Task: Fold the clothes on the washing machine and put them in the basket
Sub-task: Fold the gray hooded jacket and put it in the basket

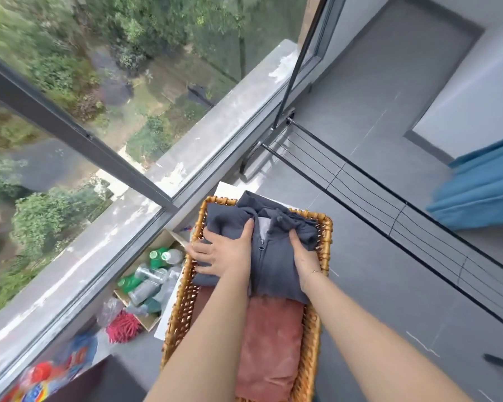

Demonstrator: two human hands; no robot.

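Observation:
A folded dark grey zip hoodie [273,265] lies in the far half of a wicker basket [177,311] on the floor. Beneath it a folded rust-red garment [270,343] fills the near half. My left hand [224,253] lies on the hoodie's left side with fingers spread over its edge, thumb pointing up. My right hand [302,253] grips the hoodie's right side, fingers curled into the cloth near the hood. The washing machine is not clearly in view.
A cardboard box of plastic bottles [151,274] and a red mop head [122,329] sit left of the basket by the window. A low drying rack [375,198] runs across the grey tile floor to the right. A blue cloth [482,184] hangs at far right.

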